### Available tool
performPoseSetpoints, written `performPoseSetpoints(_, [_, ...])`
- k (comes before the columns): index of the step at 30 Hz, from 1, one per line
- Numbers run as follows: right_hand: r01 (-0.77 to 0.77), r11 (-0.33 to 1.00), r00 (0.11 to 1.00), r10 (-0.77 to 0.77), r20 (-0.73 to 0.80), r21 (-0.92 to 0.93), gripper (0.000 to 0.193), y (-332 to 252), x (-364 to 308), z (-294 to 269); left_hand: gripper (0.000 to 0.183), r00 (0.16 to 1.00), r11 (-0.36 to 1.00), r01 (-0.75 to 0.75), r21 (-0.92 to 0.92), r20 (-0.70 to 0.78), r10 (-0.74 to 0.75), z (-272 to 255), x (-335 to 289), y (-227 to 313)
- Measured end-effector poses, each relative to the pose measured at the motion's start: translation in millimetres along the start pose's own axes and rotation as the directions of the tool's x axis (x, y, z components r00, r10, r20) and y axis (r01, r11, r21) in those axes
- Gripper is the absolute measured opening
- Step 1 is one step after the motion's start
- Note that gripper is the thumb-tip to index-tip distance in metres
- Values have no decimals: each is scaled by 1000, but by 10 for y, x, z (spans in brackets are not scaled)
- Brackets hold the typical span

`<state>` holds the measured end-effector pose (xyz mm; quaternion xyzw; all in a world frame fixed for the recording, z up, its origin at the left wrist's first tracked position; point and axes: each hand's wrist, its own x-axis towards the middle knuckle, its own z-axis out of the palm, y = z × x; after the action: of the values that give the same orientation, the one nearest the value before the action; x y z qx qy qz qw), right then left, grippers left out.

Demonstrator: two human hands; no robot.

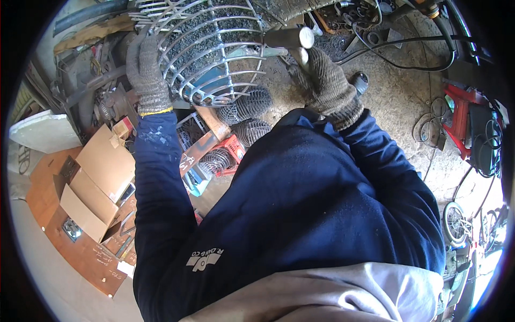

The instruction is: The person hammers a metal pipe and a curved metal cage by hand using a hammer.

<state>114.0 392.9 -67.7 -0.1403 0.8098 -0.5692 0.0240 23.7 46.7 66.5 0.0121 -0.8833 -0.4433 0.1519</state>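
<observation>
Concrete floor (401, 102) runs through a cluttered workshop, bare and dusty on the right side and crowded with odds and ends on the left. Farthest left, a white slab (45, 134) sits above a brown board (45, 185), and an open cardboard box (107, 161) lies tilted near it. Next comes my left hand (147, 70) in a grey knitted glove with a yellow cuff edge, its fingers close together at the left side of a wire cage (222, 47); I cannot tell whether they curl around a rod. Curved metal bars form that cage, which takes up the top middle of my view, just left of the hammer. Below it are a blue box (197, 183) and dark wire coils (252, 104). Further right, my right hand (332, 88), gloved too, is closed around the handle of a hammer (289, 38), whose thick round head is close beside the cage's right edge. Past that hand, a black cable (407, 63) loops over the floor, and near the right rim stand a red frame (457, 115) and, lower down, a spoked wheel (455, 222).
</observation>
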Motion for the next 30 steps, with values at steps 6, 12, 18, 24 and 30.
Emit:
performPoseSetpoints(6, [-313, 908, 947, 322, 15, 277, 58, 276, -334, -106, 36, 833, 574, -551, 605, 364, 416, 340, 152, 1050])
performPoseSetpoints(12, [-294, 940, 947, 311, -81, 172, 39, 517, -449, -257, 25, 434, 122, -899, 420, 891, 131, 1471, 156, 1553])
performPoseSetpoints(18, [-340, 919, 921, 368, -124, 199, 46, 502, -627, -391, 17, 410, 74, -911, 406, 911, 46, 1585, 239, 1408])
performPoseSetpoints(24, [-371, 909, 913, 394, -103, 190, 47, 614, -689, -481, 21, 618, 160, -753, 638, 770, -159, 1829, 31, 1411])
performPoseSetpoints(30, [-409, 876, 895, 440, -76, 256, 47, 576, -607, -576, 32, 721, -16, -605, 796, 538, -437, 2057, -89, 1458])
